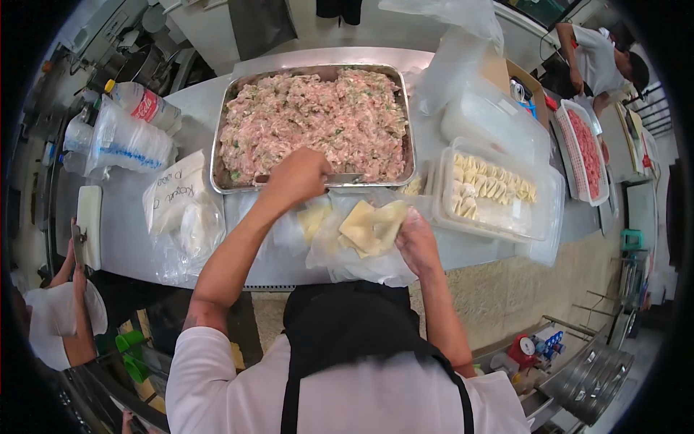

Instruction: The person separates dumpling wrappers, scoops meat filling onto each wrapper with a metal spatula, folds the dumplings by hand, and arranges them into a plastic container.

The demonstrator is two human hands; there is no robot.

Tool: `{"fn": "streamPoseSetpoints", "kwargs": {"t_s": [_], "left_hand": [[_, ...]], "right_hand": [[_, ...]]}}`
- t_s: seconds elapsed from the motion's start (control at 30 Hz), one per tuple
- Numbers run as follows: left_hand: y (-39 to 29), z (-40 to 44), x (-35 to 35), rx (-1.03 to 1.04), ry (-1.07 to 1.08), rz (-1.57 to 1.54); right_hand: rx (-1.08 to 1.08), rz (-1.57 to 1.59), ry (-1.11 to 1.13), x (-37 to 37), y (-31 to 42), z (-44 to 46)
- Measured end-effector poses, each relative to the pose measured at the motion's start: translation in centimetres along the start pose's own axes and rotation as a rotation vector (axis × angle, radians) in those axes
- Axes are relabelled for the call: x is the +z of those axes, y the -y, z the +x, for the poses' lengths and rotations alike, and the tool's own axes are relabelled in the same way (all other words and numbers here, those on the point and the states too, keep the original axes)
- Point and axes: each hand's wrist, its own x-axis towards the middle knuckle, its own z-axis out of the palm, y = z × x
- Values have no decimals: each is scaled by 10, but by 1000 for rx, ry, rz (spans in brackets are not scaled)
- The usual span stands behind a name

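Note:
My left hand (300,175) is closed around a flat metal spreader (343,178) at the near rim of a large metal tray (413,137). Minced meat (311,116) flecked with green fills that tray. In front of it, my right hand (418,242) grips pale dough wrappers (372,226), which lie over a thin plastic sheet (325,249). More wrappers (313,219) rest on plastic just to the left. Right of my right hand, rows of folded dumplings (491,184) sit in a clear plastic container (499,230).
Left of the tray are a labelled plastic bag (184,206), a cola bottle (144,105) and stacked plastic cups (134,141). A white basket of meat (584,152) stands at right. One person (596,61) is at the far right, another (65,311) at left beside a cutting board (90,224).

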Motion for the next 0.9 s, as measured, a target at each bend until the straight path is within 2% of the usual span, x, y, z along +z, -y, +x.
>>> {"fn": "streamPoseSetpoints", "kwargs": {"t_s": [0.07, 0.1, 0.23, 0.3, 0.37, 0.4, 0.47, 0.53, 0.6, 0.63, 0.67, 0.73, 0.77, 0.83, 0.9], "left_hand": [[7, 8, -10, 12, 20, -97], [9, 10, -16, 7, 32, -16], [13, 23, 1, 66, 112, 113], [20, 27, 14, 121, 178, 152], [30, 28, 25, 227, 73, -130], [27, 27, 20, 233, 77, -131], [16, 21, 1, -125, 245, -644], [17, 11, -3, -147, 267, -683], [12, -3, -5, -77, 174, -851], [5, -11, -6, -105, 167, -905], [0, -15, 3, -94, 179, -899], [-7, -23, 32, 301, -179, -662], [-11, -31, 43, 310, -175, -658], [-22, -47, 54, 200, -150, -325], [-35, -60, 29, 150, -145, -303]], "right_hand": [[110, 927, 95, -2, 26, -10], [83, 978, 243, -11, 21, -8], [206, 1042, 204, -17, 11, -4], [194, 723, 120, -15, 14, -4], [171, 750, 50, -13, 11, -1], [141, 772, -14, -13, 10, 0], [128, 797, -59, -13, 1, 6], [110, 833, -111, -8, -1, 13], [122, 1074, -98, -2, 4, 24], [112, 1082, -113, 2, 8, 30], [95, 1199, -68, 6, 13, 37], [66, 1321, -23, 12, 21, 48], [114, 1312, -101, 14, 25, 53], [157, 1302, -176, 17, 25, 58], [218, 1275, -415, 14, 16, 65]]}}
